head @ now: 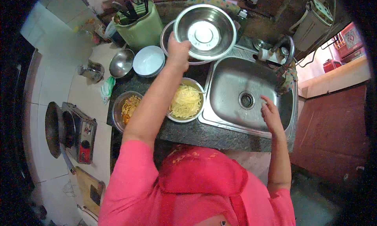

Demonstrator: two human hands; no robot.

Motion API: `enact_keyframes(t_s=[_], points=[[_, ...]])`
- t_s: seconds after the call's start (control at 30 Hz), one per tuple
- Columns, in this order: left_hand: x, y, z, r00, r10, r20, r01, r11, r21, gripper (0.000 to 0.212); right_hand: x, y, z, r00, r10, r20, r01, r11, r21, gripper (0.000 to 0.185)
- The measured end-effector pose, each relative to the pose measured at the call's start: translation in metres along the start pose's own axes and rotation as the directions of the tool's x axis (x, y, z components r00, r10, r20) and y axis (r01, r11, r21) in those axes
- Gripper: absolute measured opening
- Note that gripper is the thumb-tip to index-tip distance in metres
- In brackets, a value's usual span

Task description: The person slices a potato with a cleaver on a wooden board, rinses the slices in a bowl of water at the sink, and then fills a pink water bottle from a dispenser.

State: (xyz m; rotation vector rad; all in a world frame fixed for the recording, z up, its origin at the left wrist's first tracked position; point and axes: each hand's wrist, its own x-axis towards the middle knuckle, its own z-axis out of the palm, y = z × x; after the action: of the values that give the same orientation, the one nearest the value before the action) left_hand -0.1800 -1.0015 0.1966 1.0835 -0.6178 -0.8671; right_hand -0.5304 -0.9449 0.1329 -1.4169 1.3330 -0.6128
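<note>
My left hand point(179, 53) grips the near-left rim of a wide stainless steel bowl point(206, 34), held tilted above another basin point(167, 34) at the back of the counter. Over the right part of the steel sink point(232, 78) is my right hand point(269, 112), fingers apart and holding nothing. A metal bowl of pale yellow shredded food point(186, 102) stands left of the sink. Partly hidden by my left forearm, a clear bowl point(117, 111) contains brownish chopped food point(130, 105). White bowls point(148, 61) are stacked beside an empty steel bowl point(121, 64).
A green utensil container point(141, 30) with scissors stands at the back left. The faucet point(290, 50) rises at the sink's right. Further left are a portable gas stove point(84, 134), a wok point(53, 128) and a wooden cutting board point(88, 187). A bottle point(241, 21) stands behind the sink.
</note>
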Motion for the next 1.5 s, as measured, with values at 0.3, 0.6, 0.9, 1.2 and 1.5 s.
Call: enact_keyframes(t_s=[0.3,0.6,0.9,1.2,1.5], points=[[0.029,0.011,-0.051,0.984,-0.159,-0.082,0.137,0.965,-0.222,0.030,-0.014,-0.098,0.157,0.799,-0.587,0.131,0.601,0.790,-0.122,0.026],[0.074,-0.045,-0.060,0.915,-0.383,-0.129,0.366,0.921,-0.134,0.060,0.025,-0.084,0.201,0.607,-0.766,0.211,0.794,0.574,-0.199,0.021],[0.088,-0.072,-0.052,0.864,-0.434,-0.256,0.490,0.843,0.224,0.050,0.023,-0.029,0.187,0.948,-0.317,0.027,0.318,0.946,-0.053,0.016],[0.000,-0.020,-0.086,0.988,-0.154,0.005,0.152,0.978,0.141,0.034,0.034,-0.032,0.182,0.924,-0.382,0.005,0.382,0.922,-0.059,0.016],[-0.182,-0.048,-0.147,0.966,-0.001,-0.260,0.073,0.961,0.268,0.029,0.051,-0.100,0.249,0.660,-0.637,0.399,0.750,0.592,-0.295,0.018]])
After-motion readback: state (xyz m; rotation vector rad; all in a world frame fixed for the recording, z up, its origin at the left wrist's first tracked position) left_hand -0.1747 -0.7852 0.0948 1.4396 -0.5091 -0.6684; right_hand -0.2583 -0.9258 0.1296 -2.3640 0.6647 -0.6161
